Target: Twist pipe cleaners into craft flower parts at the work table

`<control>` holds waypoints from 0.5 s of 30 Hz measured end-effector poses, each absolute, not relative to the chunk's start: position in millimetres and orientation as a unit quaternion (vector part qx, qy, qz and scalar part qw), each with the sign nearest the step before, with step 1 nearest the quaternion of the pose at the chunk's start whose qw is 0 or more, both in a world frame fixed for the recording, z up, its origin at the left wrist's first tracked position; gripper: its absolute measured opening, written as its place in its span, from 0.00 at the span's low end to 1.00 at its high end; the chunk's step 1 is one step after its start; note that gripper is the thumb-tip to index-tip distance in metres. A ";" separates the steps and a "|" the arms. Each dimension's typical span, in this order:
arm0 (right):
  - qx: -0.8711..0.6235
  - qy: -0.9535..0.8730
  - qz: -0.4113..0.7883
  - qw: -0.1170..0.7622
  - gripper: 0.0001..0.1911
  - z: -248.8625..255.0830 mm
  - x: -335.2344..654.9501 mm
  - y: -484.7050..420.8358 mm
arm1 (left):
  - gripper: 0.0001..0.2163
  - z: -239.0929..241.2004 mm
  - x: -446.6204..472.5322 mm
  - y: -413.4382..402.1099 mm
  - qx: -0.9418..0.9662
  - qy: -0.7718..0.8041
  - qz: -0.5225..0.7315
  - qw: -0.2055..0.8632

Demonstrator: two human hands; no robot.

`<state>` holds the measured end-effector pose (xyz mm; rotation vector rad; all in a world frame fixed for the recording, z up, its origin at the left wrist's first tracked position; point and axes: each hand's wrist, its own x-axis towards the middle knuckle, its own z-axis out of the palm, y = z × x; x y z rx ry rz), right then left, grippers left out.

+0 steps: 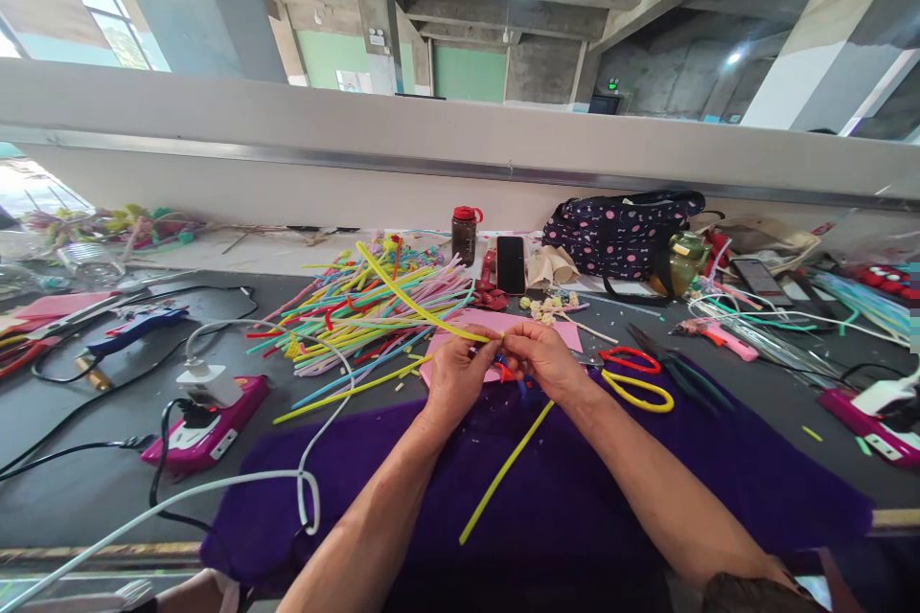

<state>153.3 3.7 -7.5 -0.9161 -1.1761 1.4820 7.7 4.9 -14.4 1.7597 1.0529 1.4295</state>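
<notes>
A yellow pipe cleaner (pixel 424 311) is pinched shut between left hand (pixel 454 374) & right hand (pixel 540 356), just above the purple cloth (pixel 618 488) on the bench. Pinch pts should be kept close w/ steady tension, so the bend is formed cleanly; scissors (pixel 632 362) lie just right of the right hand.

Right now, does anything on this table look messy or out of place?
Yes. The pipe cleaners lie in a loose, fanned heap, some strays on the table. A white cable loops onto the purple cloth.
</notes>
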 end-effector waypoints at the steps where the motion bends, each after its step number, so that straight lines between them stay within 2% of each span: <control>1: -0.380 -0.480 0.612 0.502 0.09 -7.9 152.6 3.9 | 0.06 -13.7 7.4 4.9 0.667 0.398 0.544 0.317; 10: -0.360 -0.441 0.616 0.544 0.08 -7.6 147.0 2.0 | 0.06 -13.5 8.5 4.3 0.660 0.398 0.556 0.311; 15: -0.350 -0.423 0.622 0.558 0.12 -6.7 147.0 1.8 | 0.07 -14.4 8.8 4.1 0.661 0.398 0.551 0.320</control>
